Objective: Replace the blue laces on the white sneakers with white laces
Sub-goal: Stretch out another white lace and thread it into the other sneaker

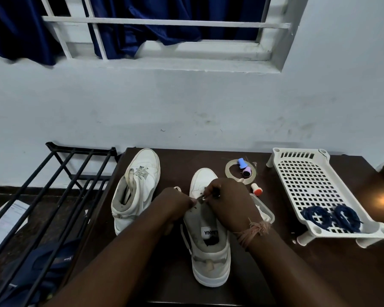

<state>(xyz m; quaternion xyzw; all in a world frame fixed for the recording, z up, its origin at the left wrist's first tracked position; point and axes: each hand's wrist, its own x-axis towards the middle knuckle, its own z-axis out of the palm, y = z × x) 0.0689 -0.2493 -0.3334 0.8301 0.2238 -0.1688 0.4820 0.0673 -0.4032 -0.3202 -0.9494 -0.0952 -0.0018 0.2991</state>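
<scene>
Both hands sit over the lace area of the near sneaker (208,247), mid-desk by the front edge. Left hand (175,202) has fingers curled, pinching at the tongue/eyelet edge; right hand (228,202) is curled round what looks like a lace end, prob. the white lace (202,196), too small to be sure. No blue shows on this shoe, so judged: blue out, white going in, lacing partway.

Second sneaker (135,189), further left toward the desk's back-left corner, already carries pale laces, loose at the top. Looks done or nearly so.

Two coiled blue laces (333,217) lie in the near end of the white perforated tray (308,173) at the desk's right side; rest of the tray holds nothing visible. A clear plastic tub (264,209) sits just right of the near shoe, something white inside, can't tell what. Tape roll (240,171) w/ small caps near the back edge.

Left to do: finish threading, tie.
</scene>
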